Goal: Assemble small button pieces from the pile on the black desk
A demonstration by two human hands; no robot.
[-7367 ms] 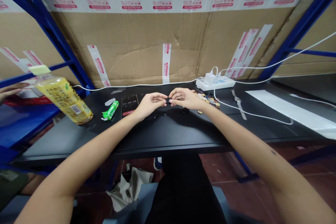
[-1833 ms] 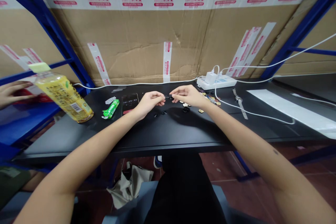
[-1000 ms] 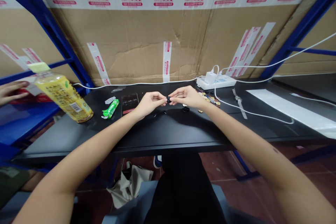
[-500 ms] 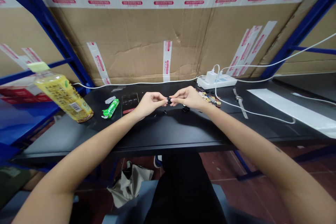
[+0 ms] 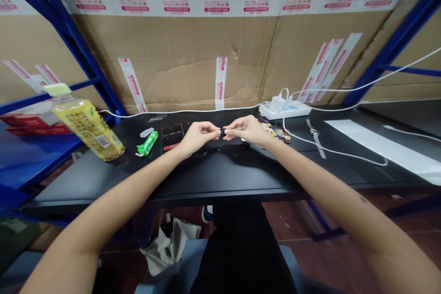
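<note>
Between my fingertips, above the black table [image 5: 220, 179], is a small black piece [image 5: 223, 132] whose kind is too small to make out. My left hand [image 5: 200, 137] pinches it from the left, my right hand [image 5: 247, 130] from the right. Under the right hand lie some small black parts [image 5: 245, 144]. A pile of small mixed-colour pieces [image 5: 277, 131] spreads behind that hand, partly hidden by it. Tiny dark bits [image 5: 217, 149] rest on the tabletop below my left fingers.
On the left stand a yellow drink bottle [image 5: 89, 124], a green candy pack [image 5: 148, 143] and a phone [image 5: 171, 136] showing a timer. To the right are a white power strip [image 5: 287, 109], its cables, a wristwatch [image 5: 315, 137] and a white strip [image 5: 382, 144]. Cardboard [image 5: 179, 59] walls the back.
Both hands keep their pinch on the small black piece, almost unmoved. The whole view has shifted slightly, with the bottle and cardboard lower in the picture. The phone's timer has advanced.
</note>
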